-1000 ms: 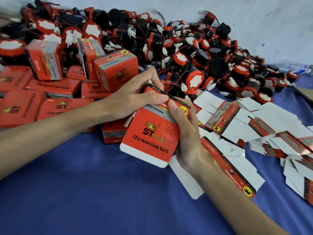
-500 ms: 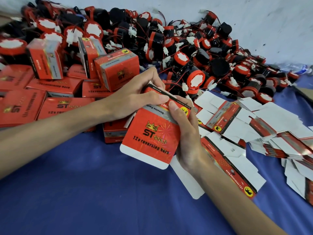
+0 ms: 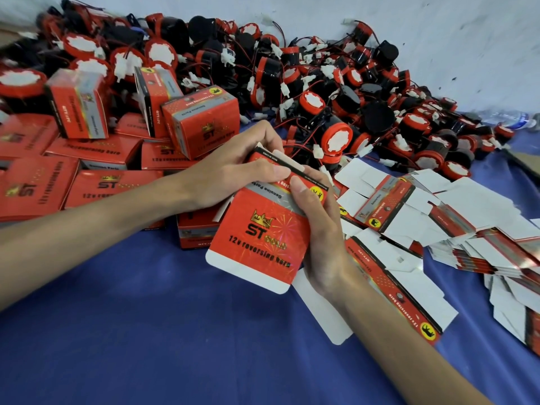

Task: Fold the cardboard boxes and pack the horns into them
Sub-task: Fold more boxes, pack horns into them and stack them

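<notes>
Both hands hold one red cardboard box (image 3: pixel 263 238) printed "ST 12v reversing horn" above the blue cloth. My left hand (image 3: pixel 233 168) grips its top edge, thumb pressed on the front face and fingers curled over the end flaps. My right hand (image 3: pixel 318 229) grips the box's right side, thumb on the upper front. The box's white lower flap hangs free. A big heap of red and black horns (image 3: pixel 339 135) with wires and white plugs lies just behind the hands.
Folded red boxes (image 3: pixel 201 124) are piled at the left, some upright, some lying down. Flat unfolded box blanks (image 3: pixel 438 220) spread out at the right, one under my right wrist. A blue cloth (image 3: pixel 146 331) covers the surface; a white wall (image 3: pixel 438 39) stands behind.
The fingers of my left hand have worked a little further over the box's top flaps. The box and my right hand stay almost where they were.
</notes>
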A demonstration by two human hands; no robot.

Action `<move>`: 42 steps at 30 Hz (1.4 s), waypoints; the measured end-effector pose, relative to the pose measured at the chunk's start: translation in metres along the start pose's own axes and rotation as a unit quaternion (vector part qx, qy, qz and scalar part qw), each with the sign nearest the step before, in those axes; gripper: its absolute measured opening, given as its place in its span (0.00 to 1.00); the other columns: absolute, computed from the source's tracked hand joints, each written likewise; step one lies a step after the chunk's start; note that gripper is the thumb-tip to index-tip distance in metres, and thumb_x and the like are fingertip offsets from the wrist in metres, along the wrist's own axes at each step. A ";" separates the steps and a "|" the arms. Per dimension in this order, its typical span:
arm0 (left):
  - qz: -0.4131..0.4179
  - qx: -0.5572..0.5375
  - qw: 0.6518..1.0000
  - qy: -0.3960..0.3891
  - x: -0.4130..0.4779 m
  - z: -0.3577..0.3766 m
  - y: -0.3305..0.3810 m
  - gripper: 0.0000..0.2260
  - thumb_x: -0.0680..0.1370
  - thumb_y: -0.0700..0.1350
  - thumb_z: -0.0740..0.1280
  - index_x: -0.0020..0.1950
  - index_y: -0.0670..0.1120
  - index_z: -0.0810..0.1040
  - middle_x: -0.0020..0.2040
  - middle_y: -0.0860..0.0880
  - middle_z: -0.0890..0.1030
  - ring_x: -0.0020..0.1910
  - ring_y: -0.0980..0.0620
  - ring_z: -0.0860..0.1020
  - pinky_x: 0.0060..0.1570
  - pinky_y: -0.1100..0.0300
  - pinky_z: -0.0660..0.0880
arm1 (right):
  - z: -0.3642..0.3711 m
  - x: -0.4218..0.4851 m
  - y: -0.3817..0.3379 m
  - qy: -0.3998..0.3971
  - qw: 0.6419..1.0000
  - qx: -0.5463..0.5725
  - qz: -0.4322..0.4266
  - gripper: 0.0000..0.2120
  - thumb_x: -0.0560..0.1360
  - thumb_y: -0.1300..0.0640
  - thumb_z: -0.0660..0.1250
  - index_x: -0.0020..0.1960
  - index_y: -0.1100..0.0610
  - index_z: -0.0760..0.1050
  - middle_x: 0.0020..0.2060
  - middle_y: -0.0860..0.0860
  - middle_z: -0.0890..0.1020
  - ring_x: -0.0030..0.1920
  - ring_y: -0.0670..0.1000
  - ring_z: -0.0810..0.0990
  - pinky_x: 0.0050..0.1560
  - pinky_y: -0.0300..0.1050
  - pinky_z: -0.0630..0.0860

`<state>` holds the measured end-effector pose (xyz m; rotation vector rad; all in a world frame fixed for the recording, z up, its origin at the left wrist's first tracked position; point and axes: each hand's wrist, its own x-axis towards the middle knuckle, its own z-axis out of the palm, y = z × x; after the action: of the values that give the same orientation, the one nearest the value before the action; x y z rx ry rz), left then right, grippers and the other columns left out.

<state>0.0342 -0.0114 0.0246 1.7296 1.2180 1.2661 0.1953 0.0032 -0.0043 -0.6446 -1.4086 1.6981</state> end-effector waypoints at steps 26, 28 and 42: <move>0.000 0.017 1.000 -0.022 -0.001 0.000 0.005 0.14 0.69 0.57 0.64 0.48 0.49 0.75 0.49 0.46 0.78 0.44 0.57 0.79 0.44 0.64 0.73 | -0.008 0.004 0.002 -0.019 0.999 -0.018 -0.039 0.08 0.73 0.52 0.66 0.50 0.42 0.79 0.57 0.61 0.79 0.54 0.63 0.81 0.56 0.66 0.77; 0.005 0.024 1.000 -0.016 -0.001 0.000 0.005 0.17 0.69 0.57 0.64 0.48 0.45 0.73 0.48 0.41 0.77 0.43 0.52 0.78 0.43 0.60 0.73 | -0.008 0.004 0.002 -0.020 0.999 -0.010 -0.046 0.08 0.72 0.52 0.66 0.49 0.43 0.79 0.56 0.59 0.79 0.54 0.62 0.81 0.55 0.62 0.78; 0.051 0.032 0.998 0.010 -0.002 0.000 0.007 0.18 0.71 0.53 0.65 0.51 0.40 0.74 0.50 0.40 0.77 0.46 0.45 0.78 0.45 0.57 0.74 | -0.012 0.004 -0.001 -0.022 0.997 -0.036 -0.068 0.09 0.73 0.55 0.67 0.53 0.48 0.80 0.53 0.60 0.81 0.51 0.60 0.83 0.50 0.58 0.81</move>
<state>0.0361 -0.0158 0.0296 1.8500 1.2080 1.3182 0.2032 0.0128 -0.0056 -0.5399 -1.5148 1.5691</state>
